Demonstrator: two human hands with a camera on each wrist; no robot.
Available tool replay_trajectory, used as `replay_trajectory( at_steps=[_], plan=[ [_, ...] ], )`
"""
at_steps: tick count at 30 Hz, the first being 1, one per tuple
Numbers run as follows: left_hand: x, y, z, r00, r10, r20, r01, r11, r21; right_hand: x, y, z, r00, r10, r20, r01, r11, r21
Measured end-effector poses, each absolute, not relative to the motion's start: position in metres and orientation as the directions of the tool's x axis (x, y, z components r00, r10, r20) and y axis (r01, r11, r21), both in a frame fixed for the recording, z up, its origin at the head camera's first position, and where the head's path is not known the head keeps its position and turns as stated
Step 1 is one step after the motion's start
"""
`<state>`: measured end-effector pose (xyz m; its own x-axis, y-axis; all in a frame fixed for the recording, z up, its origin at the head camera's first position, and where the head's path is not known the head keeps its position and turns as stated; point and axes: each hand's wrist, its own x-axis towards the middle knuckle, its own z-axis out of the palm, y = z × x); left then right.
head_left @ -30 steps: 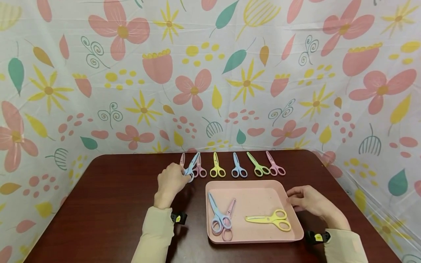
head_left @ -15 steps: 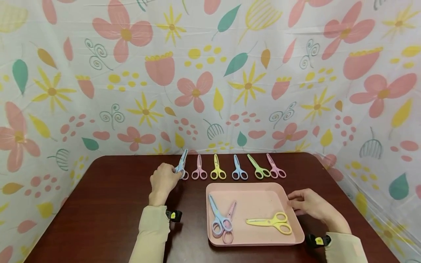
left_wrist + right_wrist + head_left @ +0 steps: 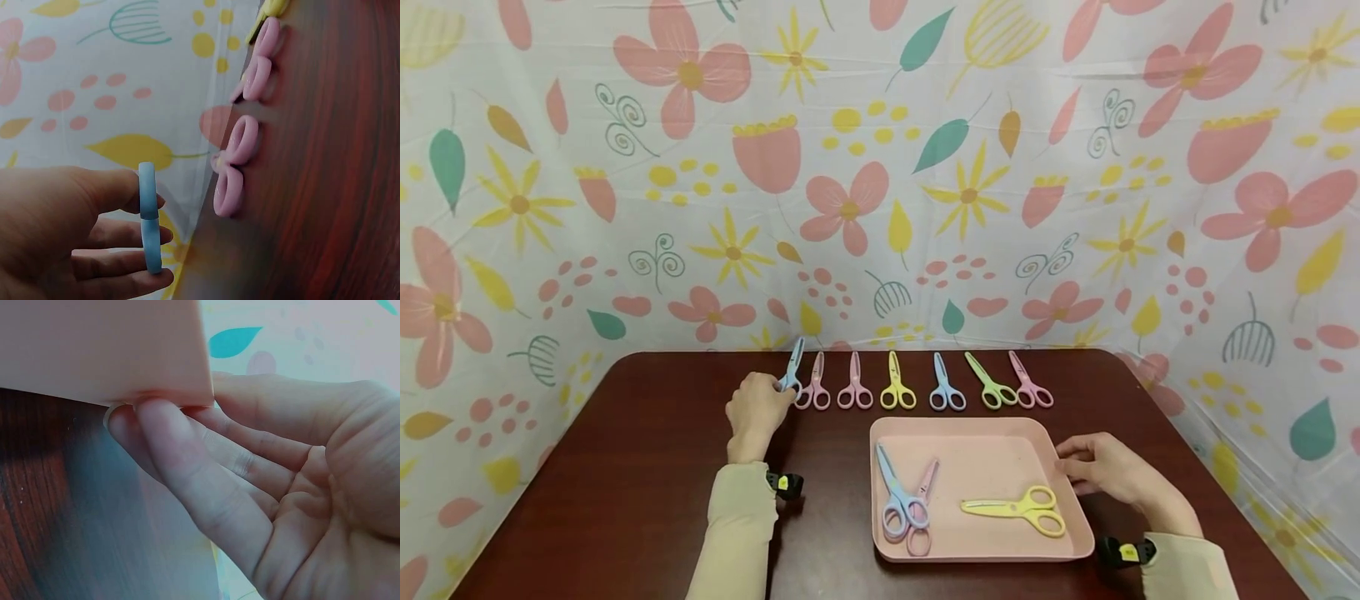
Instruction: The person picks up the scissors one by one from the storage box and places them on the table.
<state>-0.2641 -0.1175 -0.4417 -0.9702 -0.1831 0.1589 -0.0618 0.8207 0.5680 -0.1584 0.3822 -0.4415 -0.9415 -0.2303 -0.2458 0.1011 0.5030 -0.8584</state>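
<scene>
With thumb and fingers, my left hand pinches blue scissors at the table's back, blades pointing up and away. In the left wrist view, the blue handle loops show edge-on against the fingers. Just right of them lie pink scissors, first in a row of several pairs. My right hand holds the right side of a pink tray. The right wrist view has its fingers against the tray wall. Inside lie blue scissors, pink scissors and yellow scissors.
Along the back edge follow more pink scissors, yellow scissors, blue scissors, green scissors and pink scissors. A flowered cloth hangs behind the dark wooden table.
My left hand has carried the blue scissors leftward, from over the pink pairs to the row's left end, uncovering both pink pairs. The right hand stays at the tray.
</scene>
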Motion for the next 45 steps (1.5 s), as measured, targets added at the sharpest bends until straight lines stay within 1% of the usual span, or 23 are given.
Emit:
replay_trajectory(
  at_steps=[8, 12, 20, 24, 31, 45],
  plan=[
    [-0.269, -0.127, -0.452, -0.958, -0.246, 0.150, -0.121, 0.817, 0.563, -0.158, 0.383, -0.444, -0.943, -0.234, -0.237, 0.091, 0.504, -0.859],
    [-0.269, -0.131, -0.453, -0.949, -0.263, 0.171, -0.133, 0.831, 0.540, -0.158, 0.382, -0.444, -0.944, -0.238, -0.228, 0.082, 0.500, -0.862],
    [-0.271, -0.133, -0.455, -0.949, -0.254, 0.185, -0.130, 0.853, 0.505, -0.159, 0.379, -0.439, -0.953, -0.192, -0.233, 0.093, 0.548, -0.831],
    [-0.271, -0.134, -0.456, -0.947, -0.262, 0.186, -0.140, 0.857, 0.495, -0.159, 0.380, -0.440, -0.950, -0.214, -0.226, 0.079, 0.538, -0.839],
    [-0.271, -0.136, -0.459, -0.952, -0.249, 0.179, -0.134, 0.862, 0.489, -0.159, 0.381, -0.443, -0.950, -0.217, -0.225, 0.081, 0.523, -0.848],
    [-0.275, -0.134, -0.462, -0.947, -0.264, 0.180, -0.152, 0.868, 0.473, -0.157, 0.381, -0.443, -0.947, -0.236, -0.219, 0.074, 0.504, -0.860]
  ],
)
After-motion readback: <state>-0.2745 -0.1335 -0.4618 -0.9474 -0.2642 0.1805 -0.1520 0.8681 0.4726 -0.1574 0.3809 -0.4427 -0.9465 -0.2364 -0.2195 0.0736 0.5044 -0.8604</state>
